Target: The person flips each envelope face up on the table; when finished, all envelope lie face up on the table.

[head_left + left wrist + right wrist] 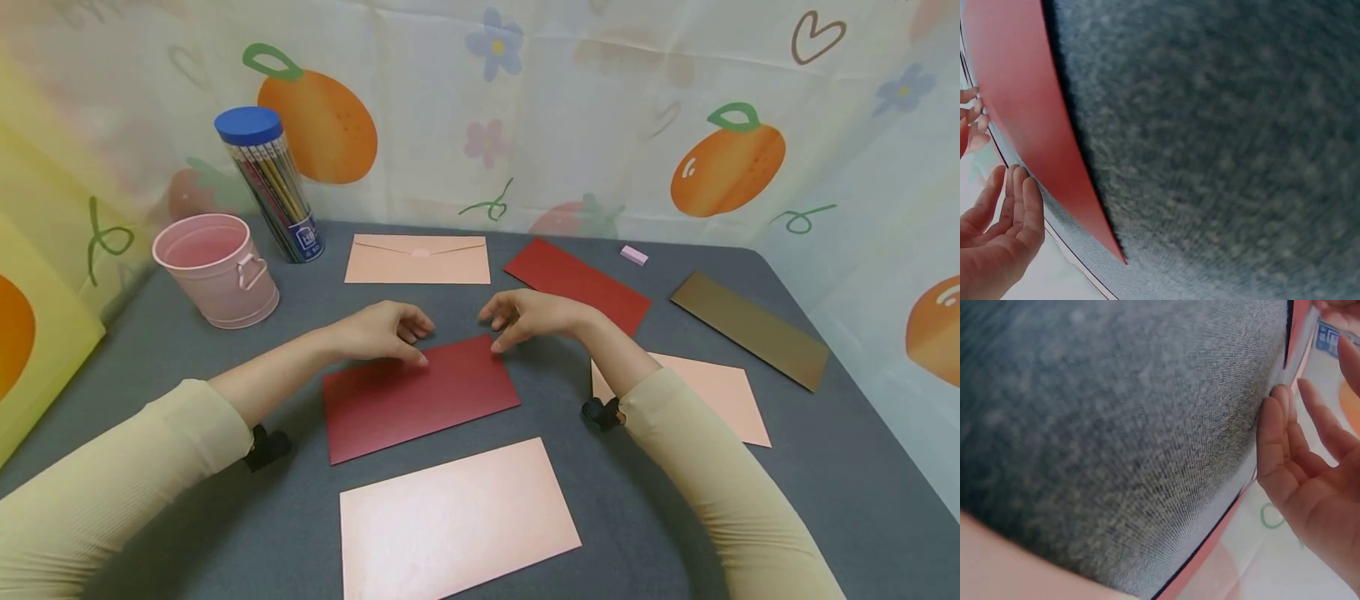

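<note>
A red envelope (423, 404) lies flat and slightly turned on the grey table in the head view. Above its far edge is my left hand (382, 331), fingers loosely bent, thumb over the red surface. My right hand (528, 317) hovers at its far right corner, fingers relaxed and thumb pointing down near that corner. Neither hand visibly grips anything; whether the thumbs touch the paper I cannot tell. In the left wrist view the red envelope (1035, 106) lies beyond the left fingertips. A shiny pale pink envelope (457, 517) lies nearer to me.
A pink envelope (420, 260) with its flap showing lies at the back. To the right are another red envelope (581, 283), a pink one (712, 392) partly under my right arm, a gold-brown one (750, 329) and a small lilac block (633, 255). A pink bucket (217, 279) and pencil tub (273, 187) stand left.
</note>
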`<state>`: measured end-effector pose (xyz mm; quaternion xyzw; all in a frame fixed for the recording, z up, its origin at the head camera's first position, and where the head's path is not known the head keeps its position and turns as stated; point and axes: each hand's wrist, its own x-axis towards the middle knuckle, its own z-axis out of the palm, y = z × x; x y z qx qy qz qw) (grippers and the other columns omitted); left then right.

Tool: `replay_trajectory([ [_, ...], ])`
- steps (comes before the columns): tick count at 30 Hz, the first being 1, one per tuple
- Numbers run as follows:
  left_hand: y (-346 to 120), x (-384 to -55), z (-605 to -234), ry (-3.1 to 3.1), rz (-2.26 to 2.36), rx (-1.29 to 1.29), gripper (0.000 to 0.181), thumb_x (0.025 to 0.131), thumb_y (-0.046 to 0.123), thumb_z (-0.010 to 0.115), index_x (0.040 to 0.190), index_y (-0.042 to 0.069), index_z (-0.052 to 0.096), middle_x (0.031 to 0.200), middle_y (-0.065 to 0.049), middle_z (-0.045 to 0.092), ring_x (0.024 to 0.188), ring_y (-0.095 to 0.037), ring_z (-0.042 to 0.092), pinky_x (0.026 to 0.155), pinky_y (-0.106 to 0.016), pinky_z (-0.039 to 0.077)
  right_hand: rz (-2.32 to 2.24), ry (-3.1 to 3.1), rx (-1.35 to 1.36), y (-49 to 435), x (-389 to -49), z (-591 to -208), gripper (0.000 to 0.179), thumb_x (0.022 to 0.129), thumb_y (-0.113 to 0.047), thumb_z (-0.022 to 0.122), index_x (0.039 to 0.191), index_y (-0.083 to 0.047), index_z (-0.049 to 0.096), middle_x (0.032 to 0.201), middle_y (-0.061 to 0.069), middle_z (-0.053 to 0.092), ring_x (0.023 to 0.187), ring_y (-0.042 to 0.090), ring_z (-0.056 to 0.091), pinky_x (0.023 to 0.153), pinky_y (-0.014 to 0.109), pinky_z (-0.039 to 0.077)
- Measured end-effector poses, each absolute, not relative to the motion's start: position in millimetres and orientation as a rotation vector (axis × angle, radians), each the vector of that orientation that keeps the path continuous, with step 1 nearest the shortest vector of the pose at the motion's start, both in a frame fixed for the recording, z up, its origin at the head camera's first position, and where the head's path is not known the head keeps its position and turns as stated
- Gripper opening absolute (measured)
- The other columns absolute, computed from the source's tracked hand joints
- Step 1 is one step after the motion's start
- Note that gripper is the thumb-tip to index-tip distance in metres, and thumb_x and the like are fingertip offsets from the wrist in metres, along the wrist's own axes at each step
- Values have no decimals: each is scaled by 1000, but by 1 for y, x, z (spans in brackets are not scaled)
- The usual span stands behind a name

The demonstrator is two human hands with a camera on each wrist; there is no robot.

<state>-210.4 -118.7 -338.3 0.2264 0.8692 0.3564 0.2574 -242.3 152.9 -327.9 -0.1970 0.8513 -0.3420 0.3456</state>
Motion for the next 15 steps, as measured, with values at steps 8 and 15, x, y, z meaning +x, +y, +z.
replay_trajectory([
  [8,-122,-210,-342,2315,890,712,62,78,17,83,127,-5,51,130,-23,51,120,-36,48,106,-49,42,-849,2218,-658,151,-238,-334,64,82,-8,79,137,-2,47,120,13,46,100,21,43,81,27,42],
  [15,-121,-209,-344,2294,855,736,66,76,16,84,129,-4,50,132,-24,44,123,-37,44,106,-50,42,-767,2328,-766,150,-235,-341,70,75,-11,86,133,-2,48,123,17,48,98,23,46,84,29,43],
])
